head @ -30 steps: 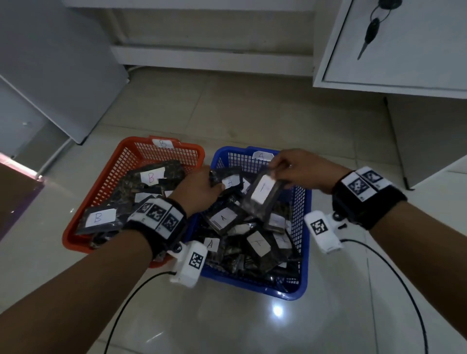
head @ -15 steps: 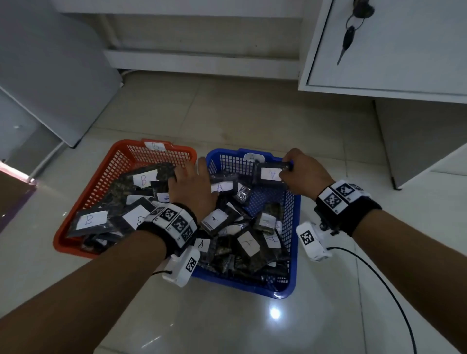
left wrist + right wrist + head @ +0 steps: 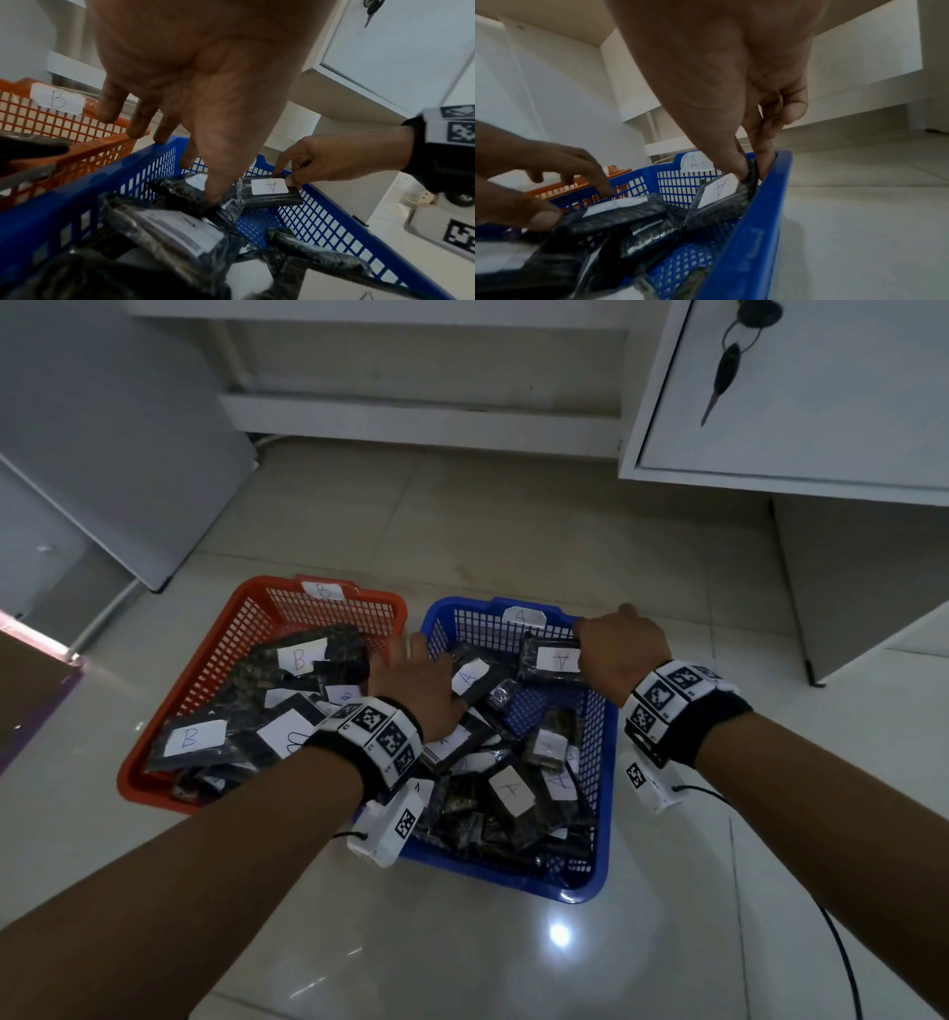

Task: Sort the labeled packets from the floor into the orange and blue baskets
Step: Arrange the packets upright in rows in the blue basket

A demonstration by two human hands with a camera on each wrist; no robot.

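Note:
Two mesh baskets stand side by side on the floor: an orange basket [image 3: 205, 660] tagged B, holding B packets [image 3: 195, 739], and a blue basket [image 3: 513, 878] tagged A, holding several A packets. My right hand [image 3: 611, 642] pinches a dark packet labeled A [image 3: 552, 660] by its edge, low in the blue basket's far right corner. The right wrist view shows this packet [image 3: 718, 194] leaning on the blue wall [image 3: 757, 233]. My left hand [image 3: 418, 677] lies spread over the blue basket's far left. Its thumb presses on another packet [image 3: 180, 188] and its fingers reach the rim [image 3: 77, 192].
A white cabinet [image 3: 821, 403] with hanging keys [image 3: 729, 356] stands at the back right. A grey panel [image 3: 102, 428] leans at the left. Pale floor tiles [image 3: 462, 531] lie beyond the baskets. A black cable [image 3: 847, 968] trails from my right wrist.
My right hand carried the A packet from above the blue basket's middle down to its far right corner. My left hand flattened and slid toward the basket's far side.

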